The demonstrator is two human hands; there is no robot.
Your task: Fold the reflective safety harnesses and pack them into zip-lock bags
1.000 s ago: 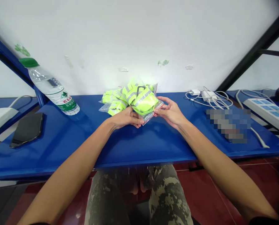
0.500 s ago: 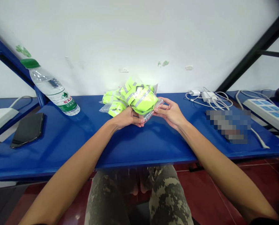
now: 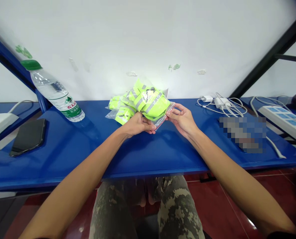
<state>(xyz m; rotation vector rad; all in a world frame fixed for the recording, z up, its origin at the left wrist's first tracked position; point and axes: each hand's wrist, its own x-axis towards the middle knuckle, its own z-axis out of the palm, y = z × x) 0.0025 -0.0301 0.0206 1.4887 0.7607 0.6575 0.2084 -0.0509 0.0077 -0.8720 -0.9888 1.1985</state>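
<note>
A clear plastic zip bag (image 3: 168, 109) holds a folded neon-yellow reflective vest (image 3: 153, 103) with grey bands and printed lettering. My left hand (image 3: 139, 126) pinches the bag's near edge at its left corner. At the right end of that same edge, which carries a red strip, my right hand (image 3: 182, 120) grips the plastic between thumb and fingers. Behind my left hand, a second bagged neon-yellow vest (image 3: 121, 107) lies on the blue table (image 3: 148, 156), partly covered by the held one.
To the left stand a water bottle (image 3: 68, 105) with a green cap and a black phone (image 3: 28, 136). White chargers and cables (image 3: 222, 102) lie at the back right, before a blurred-out flat item (image 3: 244, 134). Power strips (image 3: 284, 119) sit at the far right and far left.
Both hands have shifted slightly to the right with the bag's edge, and the bagged vest has moved a little with them. The second bag has stayed in place.
</note>
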